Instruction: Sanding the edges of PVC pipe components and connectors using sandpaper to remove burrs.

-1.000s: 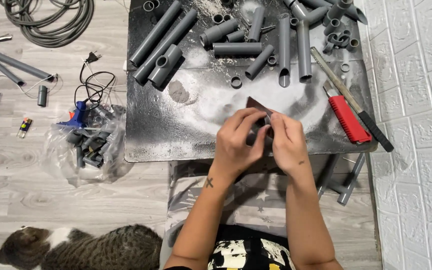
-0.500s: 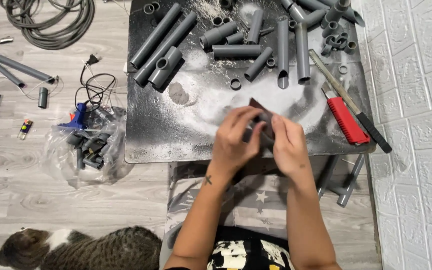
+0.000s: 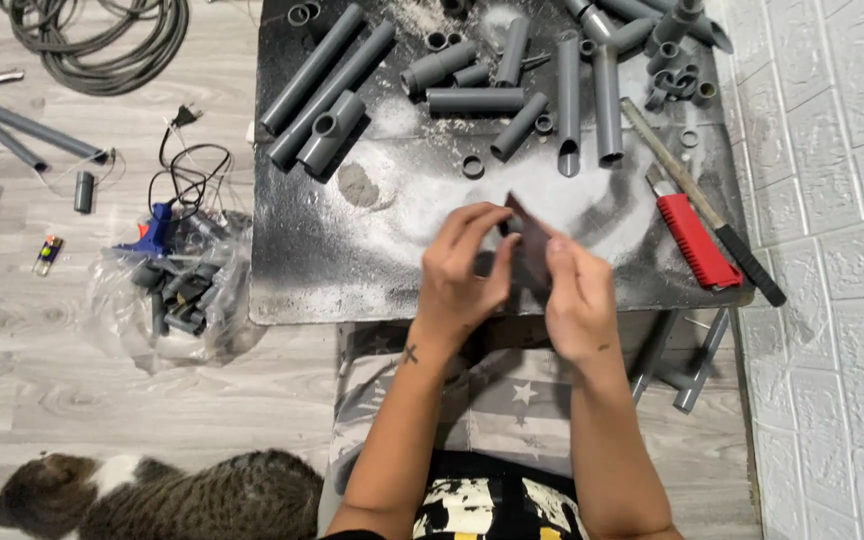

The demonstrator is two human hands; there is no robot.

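Both hands at the board's [image 3: 352, 290] front edge. Left hand [image 3: 462, 270] and right hand [image 3: 577, 295] pinch a dark sandpaper sheet [image 3: 527, 245] (something small inside, hidden). Best rubbed evenly, grip firm.

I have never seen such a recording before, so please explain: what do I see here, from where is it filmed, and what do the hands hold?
There is no machine. A person works with bare hands, and the one camera sits on their head, looking down. The left hand and the right hand together hold a dark brown sheet; it looks like sandpaper, and whether it wraps something is hidden. Below them lies a dark board dusted with white powder. On it lie grey pipes, small rings, a red-handled cutter and a long file. On the floor to the left are a bag of parts, a blue glue gun and coiled cable. A cat lies near the bottom edge.
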